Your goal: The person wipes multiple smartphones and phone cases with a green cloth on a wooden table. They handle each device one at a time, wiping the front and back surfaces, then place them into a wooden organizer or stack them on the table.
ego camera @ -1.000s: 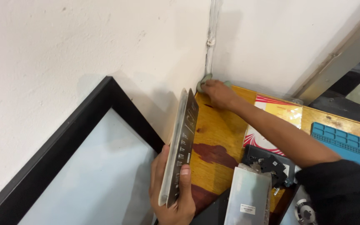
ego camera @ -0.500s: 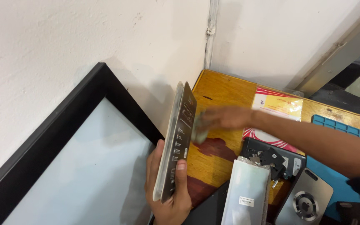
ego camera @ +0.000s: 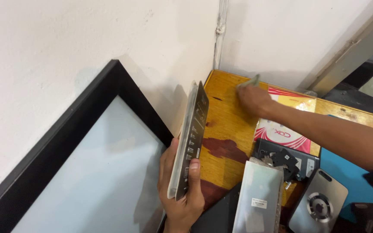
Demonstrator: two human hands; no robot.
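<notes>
My left hand (ego camera: pixel 182 194) grips a thin stack of flat dark packages (ego camera: pixel 191 138) in clear sleeves, held upright on edge beside the wall. My right hand (ego camera: pixel 251 97) reaches across the wooden table (ego camera: pixel 225 112) toward the far corner, fingers closed on a small pale greenish object (ego camera: pixel 249 81) that is blurred. Under my right wrist lies a red, white and yellow flat packet (ego camera: pixel 281 129).
A large black-framed panel with a pale screen (ego camera: pixel 87 172) leans against the white wall at the left. On the table sit a silvery sleeved package (ego camera: pixel 257 194), a dark package (ego camera: pixel 286 157), a phone back cover (ego camera: pixel 320 203) and a blue mat (ego camera: pixel 346 172). A conduit (ego camera: pixel 219 30) runs up the wall corner.
My right hand drew back from the wall corner toward the stack, then moved out to the far table edge again. The left hand kept the stack steady.
</notes>
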